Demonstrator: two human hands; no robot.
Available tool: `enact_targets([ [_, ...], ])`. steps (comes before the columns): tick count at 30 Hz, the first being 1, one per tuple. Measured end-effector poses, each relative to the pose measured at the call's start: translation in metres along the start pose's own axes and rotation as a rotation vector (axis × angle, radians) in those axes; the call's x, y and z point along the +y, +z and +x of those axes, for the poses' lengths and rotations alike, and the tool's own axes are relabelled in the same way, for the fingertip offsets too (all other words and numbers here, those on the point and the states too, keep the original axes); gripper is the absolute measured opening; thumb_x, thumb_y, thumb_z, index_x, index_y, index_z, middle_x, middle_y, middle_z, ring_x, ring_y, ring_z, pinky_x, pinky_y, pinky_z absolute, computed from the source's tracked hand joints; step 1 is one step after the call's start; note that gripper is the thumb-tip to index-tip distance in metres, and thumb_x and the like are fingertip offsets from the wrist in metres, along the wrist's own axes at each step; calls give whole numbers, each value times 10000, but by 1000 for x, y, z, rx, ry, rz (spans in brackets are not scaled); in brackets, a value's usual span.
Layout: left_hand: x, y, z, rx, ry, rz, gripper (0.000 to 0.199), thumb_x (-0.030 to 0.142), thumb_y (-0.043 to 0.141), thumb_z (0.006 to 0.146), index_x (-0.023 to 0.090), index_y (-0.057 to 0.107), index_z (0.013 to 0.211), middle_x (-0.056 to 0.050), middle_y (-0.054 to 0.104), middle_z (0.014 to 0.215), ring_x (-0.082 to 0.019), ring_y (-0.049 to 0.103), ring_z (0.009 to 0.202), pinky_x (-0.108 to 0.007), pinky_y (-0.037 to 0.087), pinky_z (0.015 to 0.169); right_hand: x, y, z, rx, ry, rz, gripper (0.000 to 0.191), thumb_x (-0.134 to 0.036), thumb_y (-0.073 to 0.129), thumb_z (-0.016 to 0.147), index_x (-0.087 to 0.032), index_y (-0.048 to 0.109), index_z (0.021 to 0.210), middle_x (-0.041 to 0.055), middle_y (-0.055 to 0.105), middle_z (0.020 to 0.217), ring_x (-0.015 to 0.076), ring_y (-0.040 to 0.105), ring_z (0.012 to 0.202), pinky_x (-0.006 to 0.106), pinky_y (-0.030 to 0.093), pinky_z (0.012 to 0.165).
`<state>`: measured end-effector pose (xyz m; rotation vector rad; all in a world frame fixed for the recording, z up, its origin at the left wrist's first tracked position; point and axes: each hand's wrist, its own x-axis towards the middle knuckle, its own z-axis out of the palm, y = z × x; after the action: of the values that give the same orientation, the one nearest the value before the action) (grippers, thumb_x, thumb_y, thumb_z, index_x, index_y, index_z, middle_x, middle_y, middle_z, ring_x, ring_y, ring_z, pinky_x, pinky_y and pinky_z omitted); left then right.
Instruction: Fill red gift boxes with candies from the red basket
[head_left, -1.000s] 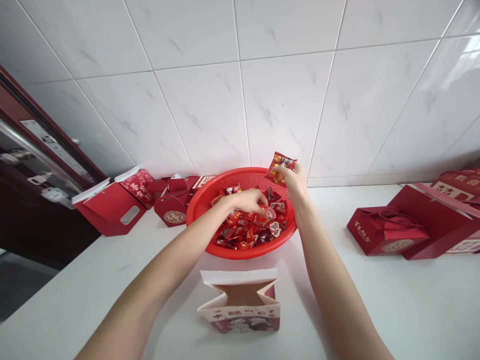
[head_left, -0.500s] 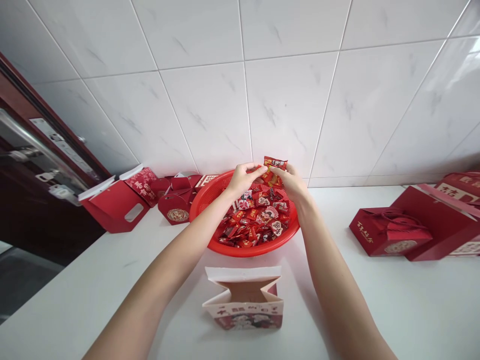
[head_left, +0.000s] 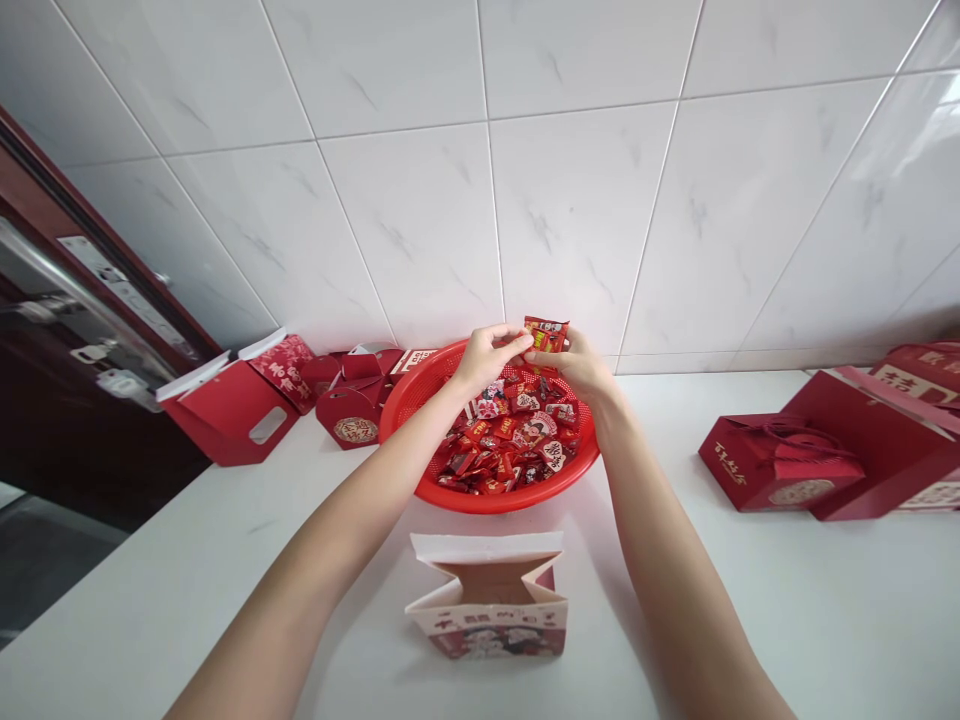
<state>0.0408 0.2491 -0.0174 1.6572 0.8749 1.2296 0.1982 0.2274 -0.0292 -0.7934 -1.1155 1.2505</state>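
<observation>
Left hand was pinched narrow, its hold unclear; right hand held a red snack packet over the red basket, where many wrapped candies remained. At bottom centre, the paper gift bag stood unclosed.

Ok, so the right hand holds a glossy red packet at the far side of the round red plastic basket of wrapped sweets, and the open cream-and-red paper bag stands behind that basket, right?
Not quite: the head view shows the paper bag in front of the plastic basket, on the person's side. The right hand does hold the glossy red packet at the basket's far side.
</observation>
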Motion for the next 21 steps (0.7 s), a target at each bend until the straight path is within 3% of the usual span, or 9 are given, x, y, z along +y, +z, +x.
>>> enact_targets([
  [8, -4, -1, 3, 6, 18, 76, 399, 474, 820, 694, 135, 765, 898, -37, 759, 796, -169, 662, 709, -326, 557, 736, 0, -1, -1, -61, -33, 8, 405, -217, 907, 540, -180, 699, 885, 26, 761, 795, 188, 710, 717, 401, 617, 791],
  [14, -5, -3, 4, 47, 53, 192, 230, 351, 779, 769, 159, 807, 893, -95, 797, 1075, -258, 690, 1091, -387, 484, 1036, -2, 0, -1, 10, -28, -42, 338, -171, 834, 548, -191, 686, 851, -2, 747, 753, 180, 693, 687, 367, 603, 726],
  [21, -12, -7, 9, 106, 24, 284, 216, 302, 711, 839, 161, 778, 987, -88, 782, 1053, -217, 701, 966, -353, 532, 922, -4, 1, 0, 145, -28, -43, 306, -144, 788, 569, -194, 635, 829, 3, 737, 758, 183, 695, 693, 390, 616, 743],
])
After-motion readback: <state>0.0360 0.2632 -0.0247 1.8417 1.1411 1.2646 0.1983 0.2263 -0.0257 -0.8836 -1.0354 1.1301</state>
